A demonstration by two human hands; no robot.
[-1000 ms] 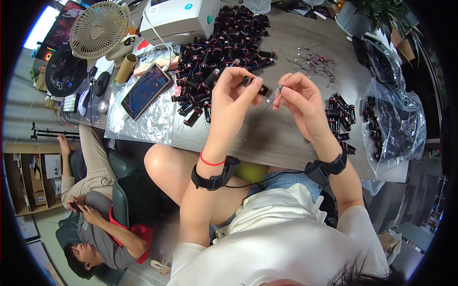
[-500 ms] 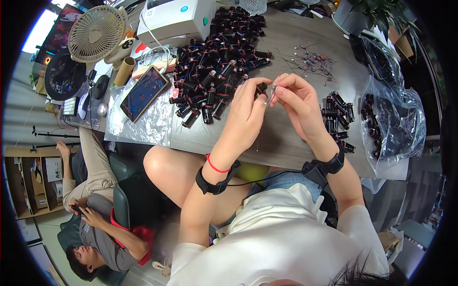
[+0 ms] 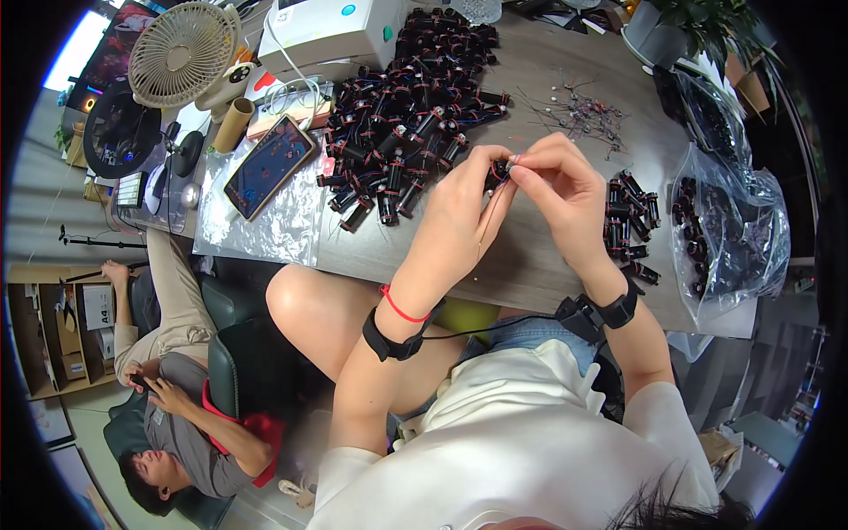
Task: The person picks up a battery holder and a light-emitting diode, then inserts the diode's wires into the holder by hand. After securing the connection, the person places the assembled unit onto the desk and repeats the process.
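Observation:
My left hand [image 3: 458,210] is closed around a small black cylindrical part [image 3: 495,175], mostly covered by the fingers. My right hand [image 3: 570,196] meets it at the fingertips, with thumb and forefinger pinched on a thin wire piece [image 3: 518,160] at the cylinder's end. Fine wires hang down beside my left fingers. Beyond and left of my hands lies a big pile of similar black cylinders [image 3: 389,146] with reddish rings and wires. A smaller group of them [image 3: 628,212] sits right of my right hand. Several loose thin-wired pieces [image 3: 585,113] are scattered on the table ahead.
A clear plastic bag [image 3: 738,234] with more black parts lies at the right table edge. To the left are a phone [image 3: 269,168] on clear plastic, a cardboard tube [image 3: 234,125], a fan [image 3: 181,55] and a white machine [image 3: 331,35]. Another person [image 3: 190,406] reclines at the left.
Both hands have come closer together at the fingertips. The right fingers now pinch right at the end of the cylinder, and the left hand has turned slightly. The view has shifted a little.

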